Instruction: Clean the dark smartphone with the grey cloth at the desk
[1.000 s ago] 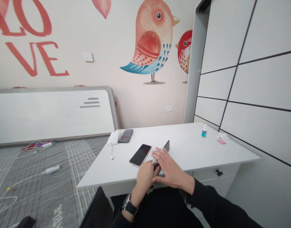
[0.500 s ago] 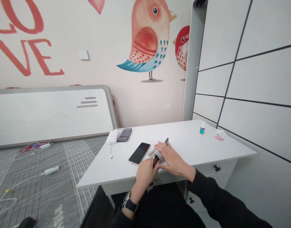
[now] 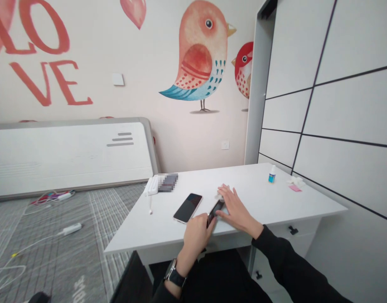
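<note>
while the left hand (image 3: 196, 231) clutches the near end of a dark, phone-like device (image 3: 216, 209) just right of the flat phone (image 3: 187, 208), the person's right hand (image 3: 236, 209) lies over the device's far end, fingers extended and thumb set apart. under those fingers shows a bit of pale cloth (image 3: 219, 196); whether they pinch it or only press it cannot be told. half a second ago the cloth sat bunched midway along the device; now it shows at the far end and more of the dark face lies bare, which suggests a stroke along its length. as for writing, large red letters (image 3: 64, 40) on the wall, up and left of the flat phone, read "love". the bottle (image 3: 272, 174), well right of the flat phone and farther back, has a blue label too small to read. no brand can be made out on the device or the flat phone.
</note>
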Motion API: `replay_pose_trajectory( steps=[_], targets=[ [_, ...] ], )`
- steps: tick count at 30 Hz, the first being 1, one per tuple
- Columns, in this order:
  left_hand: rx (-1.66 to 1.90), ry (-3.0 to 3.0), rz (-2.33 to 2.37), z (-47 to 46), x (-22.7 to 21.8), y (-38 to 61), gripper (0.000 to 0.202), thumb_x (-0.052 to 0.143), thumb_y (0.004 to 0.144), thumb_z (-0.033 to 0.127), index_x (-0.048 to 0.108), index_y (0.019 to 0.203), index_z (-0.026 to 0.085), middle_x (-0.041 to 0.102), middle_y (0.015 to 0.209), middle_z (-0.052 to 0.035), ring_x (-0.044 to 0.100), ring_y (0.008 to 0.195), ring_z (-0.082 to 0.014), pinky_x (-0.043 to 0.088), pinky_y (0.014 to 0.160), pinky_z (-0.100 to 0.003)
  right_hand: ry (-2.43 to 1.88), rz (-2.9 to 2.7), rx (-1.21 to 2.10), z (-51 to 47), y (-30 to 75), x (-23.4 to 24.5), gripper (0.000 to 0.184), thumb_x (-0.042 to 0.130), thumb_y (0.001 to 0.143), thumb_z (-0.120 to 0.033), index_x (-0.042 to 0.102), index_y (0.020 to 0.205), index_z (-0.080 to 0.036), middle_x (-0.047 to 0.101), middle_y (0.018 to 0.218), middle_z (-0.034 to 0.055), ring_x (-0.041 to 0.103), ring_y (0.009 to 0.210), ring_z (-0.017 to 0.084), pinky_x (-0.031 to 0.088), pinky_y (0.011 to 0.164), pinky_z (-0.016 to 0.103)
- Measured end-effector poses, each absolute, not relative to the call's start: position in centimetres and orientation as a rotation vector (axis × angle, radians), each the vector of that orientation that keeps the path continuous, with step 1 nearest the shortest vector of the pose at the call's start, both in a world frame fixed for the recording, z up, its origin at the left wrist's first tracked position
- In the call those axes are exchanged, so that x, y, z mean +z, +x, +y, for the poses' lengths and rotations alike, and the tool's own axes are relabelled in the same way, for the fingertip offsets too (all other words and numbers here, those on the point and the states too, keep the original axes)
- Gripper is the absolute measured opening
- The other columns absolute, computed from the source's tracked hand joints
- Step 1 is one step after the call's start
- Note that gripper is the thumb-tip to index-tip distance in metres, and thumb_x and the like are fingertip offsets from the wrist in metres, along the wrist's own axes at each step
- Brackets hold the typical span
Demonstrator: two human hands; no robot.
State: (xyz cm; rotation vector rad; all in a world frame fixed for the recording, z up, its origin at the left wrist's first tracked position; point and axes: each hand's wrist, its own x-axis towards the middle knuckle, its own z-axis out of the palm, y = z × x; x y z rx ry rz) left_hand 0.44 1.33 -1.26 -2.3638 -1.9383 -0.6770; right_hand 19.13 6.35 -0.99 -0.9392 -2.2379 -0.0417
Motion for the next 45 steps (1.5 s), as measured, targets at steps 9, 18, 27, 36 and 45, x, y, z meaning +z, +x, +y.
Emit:
replay_pose_trajectory(
  steps=[9,18,27,36,45],
  targets=[
    [-1.420,-2.290,-1.576,0.6,0.7,2.0,0.012,0.056,0.094,0.021,0.064,0.086,0.018,0.065,0.087,-0.0036,0.061,0.078,-0.0167,0.043,0.069,-0.026,-0.608,-1.984,0.130,2.7,16.5,1.6,0.041,0.046,0.103,-0.035,0.046,0.142,-0.025,0.057,0.141,0.0102,0.043,0.141,0.027,0.019,0.125,0.057],
    [-1.807,-2.177,-1.495,1.5,1.4,3.6,0.018,0.057,0.097,0.032,0.067,0.090,0.019,0.059,0.080,-0.0002,0.056,0.068,-0.0125,0.045,0.065,-0.024,-0.684,-1.307,0.718,4.4,16.0,1.9,0.028,0.061,0.095,-0.043,0.069,0.112,-0.022,0.072,0.109,0.0066,0.067,0.100,0.023,0.053,0.090,0.036],
    [-1.670,-2.456,-1.721,3.0,-1.0,4.4,0.042,0.056,0.095,0.028,0.052,0.136,0.019,0.074,0.114,-0.0121,0.071,0.099,-0.0271,0.053,0.081,-0.033,-0.547,-0.917,1.024,5.4,14.5,1.6,0.039,0.072,0.086,-0.049,0.070,0.113,-0.020,0.075,0.113,0.0071,0.069,0.103,0.024,0.053,0.095,0.038],
    [-1.125,-2.512,-1.810,3.1,-0.9,4.4,0.026,0.047,0.095,0.021,0.065,0.112,0.014,0.077,0.093,-0.0148,0.073,0.079,-0.0260,0.046,0.066,-0.030,-0.568,-1.737,0.078,4.3,16.1,4.7,0.028,0.047,0.102,-0.027,0.070,0.117,-0.030,0.073,0.115,0.0048,0.061,0.121,0.025,0.031,0.119,0.055],
    [-1.166,-2.420,-1.870,3.5,-1.5,4.5,0.026,0.047,0.099,0.026,0.067,0.085,0.015,0.074,0.079,-0.0118,0.071,0.072,-0.0241,0.041,0.062,-0.030,-0.697,-1.975,-0.131,5.8,18.0,5.7,0.036,0.066,0.091,-0.039,0.059,0.121,-0.022,0.067,0.116,0.0123,0.059,0.116,0.032,0.046,0.106,0.053]
  ],
)
